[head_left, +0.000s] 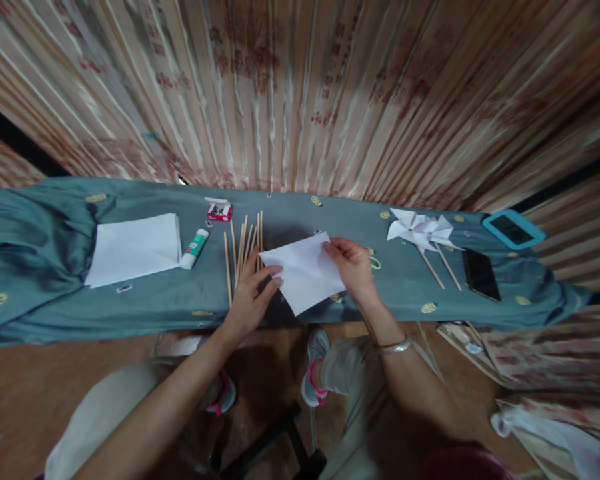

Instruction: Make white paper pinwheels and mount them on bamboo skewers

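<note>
Paper at frame centre, pinched by left hand and right hand, is apparently being aligned; folding calls for matched edges.

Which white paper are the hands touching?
The sheet between the left hand and the right hand. The pile of paper lies apart, beside the green-and-white tube, with neither hand on it.

Remotely, I have the left forearm slanting forward and inward, the left hand back-up, thumb and index finger stretched toward the right. My right forearm angles in from the opposite side, and the right hand is curled, thumb and fingers pinched.
</note>
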Tool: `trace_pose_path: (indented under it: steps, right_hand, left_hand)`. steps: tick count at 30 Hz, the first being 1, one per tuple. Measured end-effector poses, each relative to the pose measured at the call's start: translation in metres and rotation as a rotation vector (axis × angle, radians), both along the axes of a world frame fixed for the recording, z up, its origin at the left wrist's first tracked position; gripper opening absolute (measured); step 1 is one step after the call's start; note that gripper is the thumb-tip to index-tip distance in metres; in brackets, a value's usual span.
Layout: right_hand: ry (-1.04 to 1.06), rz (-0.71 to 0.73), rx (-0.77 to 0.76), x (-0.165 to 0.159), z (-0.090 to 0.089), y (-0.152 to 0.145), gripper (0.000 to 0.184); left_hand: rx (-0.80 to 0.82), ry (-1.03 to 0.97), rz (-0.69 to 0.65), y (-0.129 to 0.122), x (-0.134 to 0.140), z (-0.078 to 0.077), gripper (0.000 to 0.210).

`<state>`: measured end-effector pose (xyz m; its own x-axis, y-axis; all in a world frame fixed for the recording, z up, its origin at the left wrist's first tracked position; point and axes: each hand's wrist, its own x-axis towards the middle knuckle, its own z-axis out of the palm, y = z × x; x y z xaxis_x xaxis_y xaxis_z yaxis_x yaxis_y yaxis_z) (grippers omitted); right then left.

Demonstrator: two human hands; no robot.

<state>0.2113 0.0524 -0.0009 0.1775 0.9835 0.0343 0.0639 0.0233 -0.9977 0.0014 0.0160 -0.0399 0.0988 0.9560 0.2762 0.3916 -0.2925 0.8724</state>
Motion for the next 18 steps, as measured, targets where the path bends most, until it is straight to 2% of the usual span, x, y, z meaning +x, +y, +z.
trace_pose_path:
  steps: [3, 7, 10, 13, 16, 18]
  right_hand:
    - [-0.008, 0.031, -0.001, -0.005, 0.003, -0.001, 0.035]
    - [0.027, 0.089, -0.003, -0.010, 0.007, -0.001, 0.035]
    - [0.048, 0.082, 0.022, -0.012, 0.006, 0.005, 0.032]
    - [-0.009, 0.065, 0.045, -0.008, 0.001, 0.016, 0.034]
    - [-0.146, 0.044, 0.057, 0.005, -0.007, 0.028, 0.041]
    - [-0.317, -0.034, 0.095, 0.019, -0.013, 0.031, 0.040]
  left_hand:
    - [-0.179, -0.316, 0.053, 0.007, 0.003, 0.002, 0.029]
    - [-0.446, -0.671, 0.036, 0.011, 0.008, 0.014, 0.035]
    - [-0.529, -0.772, 0.026, 0.008, 0.013, 0.024, 0.037]
    - [-0.538, -0.792, 0.041, 0.006, 0.015, 0.027, 0.037]
    - [-0.516, -0.813, 0.081, 0.008, 0.013, 0.028, 0.038]
    - [-0.501, -0.845, 0.108, 0.010, 0.010, 0.028, 0.041]
